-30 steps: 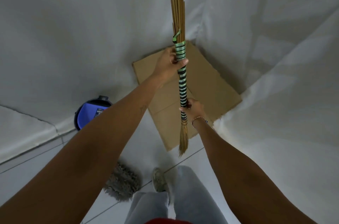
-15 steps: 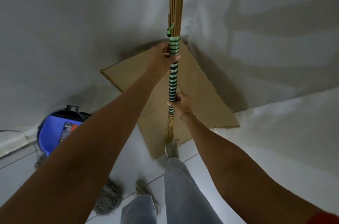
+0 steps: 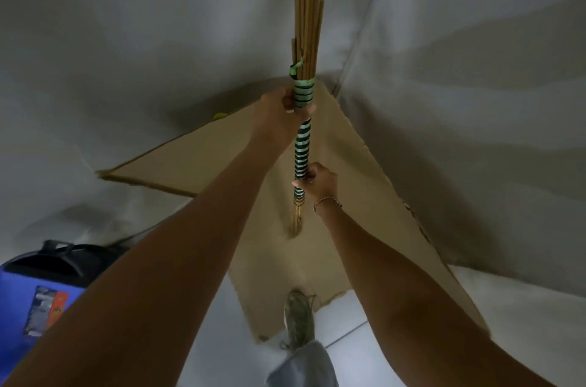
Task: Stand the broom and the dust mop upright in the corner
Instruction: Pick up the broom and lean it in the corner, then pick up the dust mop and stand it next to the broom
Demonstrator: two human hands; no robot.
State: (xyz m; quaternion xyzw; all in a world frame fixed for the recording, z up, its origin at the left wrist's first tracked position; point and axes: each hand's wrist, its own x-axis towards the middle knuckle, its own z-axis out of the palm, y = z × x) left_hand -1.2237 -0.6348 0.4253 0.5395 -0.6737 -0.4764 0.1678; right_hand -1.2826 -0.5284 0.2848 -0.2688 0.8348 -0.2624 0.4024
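Both hands, left hand (image 3: 279, 115) and right hand (image 3: 318, 182), grip the green-striped straw broom (image 3: 302, 145), upright over corner cardboard sheet (image 3: 345, 196). Not yet released; dust mop out of view, probably pending.

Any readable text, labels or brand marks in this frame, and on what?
Nothing can be read.
Sticker on the blue bin: printed, with an orange patch, but too blurred to read.
Broom, cardboard, shoe: no text visible.

no text can be read; the sticker (image 3: 44, 312) on the blue bin (image 3: 19, 307) is too blurred to make out.
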